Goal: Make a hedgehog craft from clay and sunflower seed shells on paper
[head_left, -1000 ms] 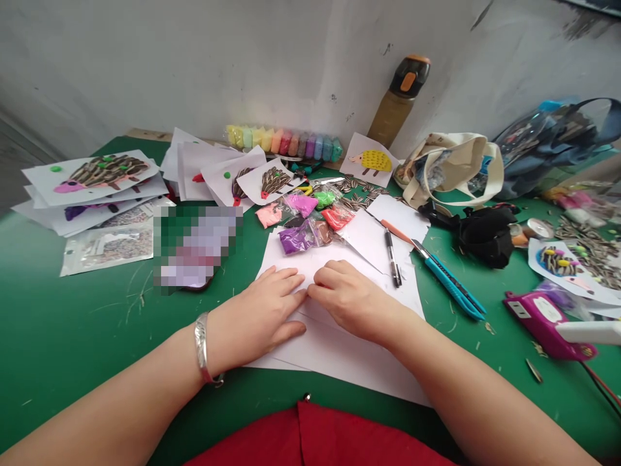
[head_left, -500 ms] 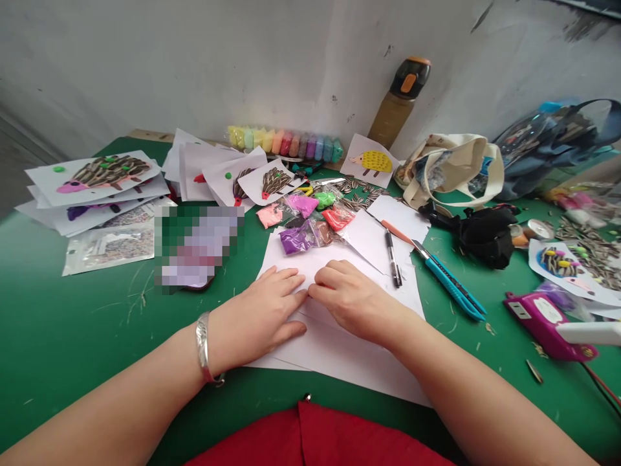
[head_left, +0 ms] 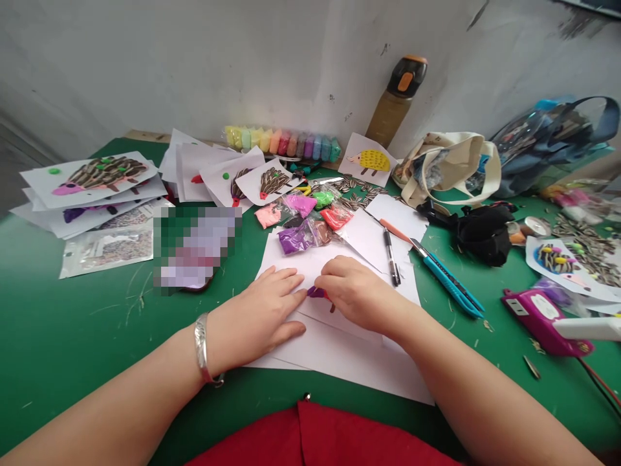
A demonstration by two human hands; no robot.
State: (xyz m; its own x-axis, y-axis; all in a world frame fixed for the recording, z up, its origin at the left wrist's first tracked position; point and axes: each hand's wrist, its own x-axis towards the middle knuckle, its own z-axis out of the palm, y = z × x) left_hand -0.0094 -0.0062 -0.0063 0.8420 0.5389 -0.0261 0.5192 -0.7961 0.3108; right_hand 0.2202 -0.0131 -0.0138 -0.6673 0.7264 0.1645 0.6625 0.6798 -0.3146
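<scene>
Two hands meet over a stack of white paper (head_left: 339, 362) on the green tabletop (head_left: 72, 336). The left hand (head_left: 262, 310) lies flat and released, palm pressing the top sheet. The right hand (head_left: 356, 294) curls its fingertips around a purple clay bit (head_left: 317, 292) that sits on the paper between the two hands.

The bit looks light, soft and likely tacky, so it would dent under a hard squeeze; a gentle pinch at its edges seems best. The thin sheets probably slide unless held down.

Just beyond the hands lie small clay bags (head_left: 303, 234). A pen (head_left: 392, 255) and a teal utility knife (head_left: 449, 275) lie to the right, near the right forearm's path. Farther right sits a purple glue gun (head_left: 543, 314). Finished hedgehog pictures (head_left: 104, 171) are stacked well apart at the left.
</scene>
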